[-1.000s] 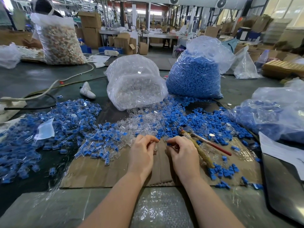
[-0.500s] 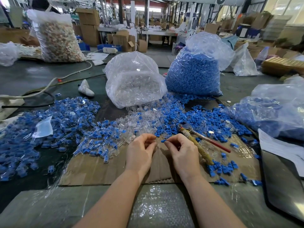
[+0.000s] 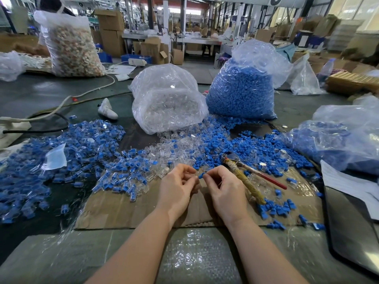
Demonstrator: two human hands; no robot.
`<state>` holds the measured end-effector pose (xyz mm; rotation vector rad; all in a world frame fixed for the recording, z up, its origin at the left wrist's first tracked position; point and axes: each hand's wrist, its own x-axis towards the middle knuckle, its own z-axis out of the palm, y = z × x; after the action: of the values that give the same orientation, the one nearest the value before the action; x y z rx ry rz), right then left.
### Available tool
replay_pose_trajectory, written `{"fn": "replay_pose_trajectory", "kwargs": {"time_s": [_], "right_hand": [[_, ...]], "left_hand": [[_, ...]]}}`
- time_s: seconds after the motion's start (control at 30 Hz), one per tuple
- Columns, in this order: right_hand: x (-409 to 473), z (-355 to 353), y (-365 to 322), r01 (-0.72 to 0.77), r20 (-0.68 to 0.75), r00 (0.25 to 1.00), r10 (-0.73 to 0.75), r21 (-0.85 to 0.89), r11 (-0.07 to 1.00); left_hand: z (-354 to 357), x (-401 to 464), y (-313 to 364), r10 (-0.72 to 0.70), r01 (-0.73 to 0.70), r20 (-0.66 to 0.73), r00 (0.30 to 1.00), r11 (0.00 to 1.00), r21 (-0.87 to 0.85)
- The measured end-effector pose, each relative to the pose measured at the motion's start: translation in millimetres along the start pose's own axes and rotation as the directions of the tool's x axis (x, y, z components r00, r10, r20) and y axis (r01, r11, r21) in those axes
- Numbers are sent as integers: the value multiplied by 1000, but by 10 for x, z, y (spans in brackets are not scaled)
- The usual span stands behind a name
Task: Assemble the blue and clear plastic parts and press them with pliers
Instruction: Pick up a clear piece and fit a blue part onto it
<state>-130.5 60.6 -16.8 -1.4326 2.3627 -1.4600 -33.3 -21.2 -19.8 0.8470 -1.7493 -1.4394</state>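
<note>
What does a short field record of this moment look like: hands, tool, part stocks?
right hand: right hand pinches a small blue plastic part
left hand: left hand, fingers curled by that part; any clear piece in its grip is too small to tell
tool: pliers with red and tape-wrapped handles lie untouched on the brown cardboard sheet
stocks: clear bag of blue plastic parts; clear bag of transparent plastic parts

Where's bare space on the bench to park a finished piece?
Free: the brown cardboard sheet just left of the left hand, and the bubble-wrap strip along the near edge. Crowded: the mixed blue-and-clear parts pile to the left, and the wrapped-handle pliers with loose blue caps to the right.
</note>
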Motion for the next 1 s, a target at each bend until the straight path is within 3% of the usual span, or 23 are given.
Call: {"fn": "replay_pose_trajectory", "kwargs": {"time_s": [0.33,0.63,1.0], "right_hand": [[-15,40,13,45,46,998,-38,-160,986],[-18,14,-27,168,29,986,-167,-81,982],[-4,20,-13,181,53,983,-177,-72,981]], "left_hand": [[-16,-20,24,-14,15,38,999,999,-36],[-19,-34,68,-10,10,9,1000,1000,5],[-10,-24,51,15,-15,6,1000,997,76]]}}
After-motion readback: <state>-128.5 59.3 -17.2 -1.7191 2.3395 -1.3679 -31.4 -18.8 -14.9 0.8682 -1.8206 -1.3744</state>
